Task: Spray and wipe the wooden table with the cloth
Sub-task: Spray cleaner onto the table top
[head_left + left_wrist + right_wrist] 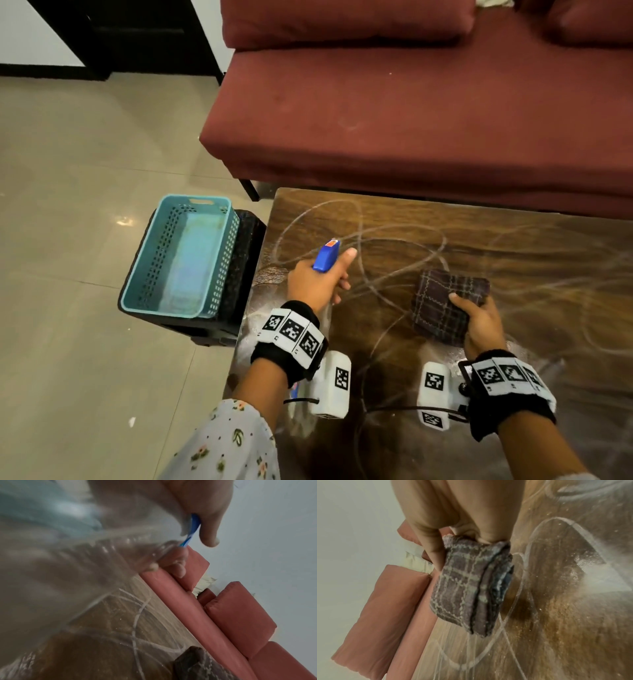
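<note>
My left hand [313,284] gripped the bottle [326,255] at its neck; my right hand [481,325] pinched the cloth [445,305], soft and light, mid-frame.

No words, brands or numbers can be read anywhere; the wrist bands [291,331] behind each grip carry only black-and-white square code markers, not legible text.

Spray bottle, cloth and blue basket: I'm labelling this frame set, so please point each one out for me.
spray bottle [327,256], head view, on its blue trigger head above the left hand.
cloth [462,586], right wrist view, on the checked top fold.
blue basket [219,263], head view, on its perforated right wall.
</note>
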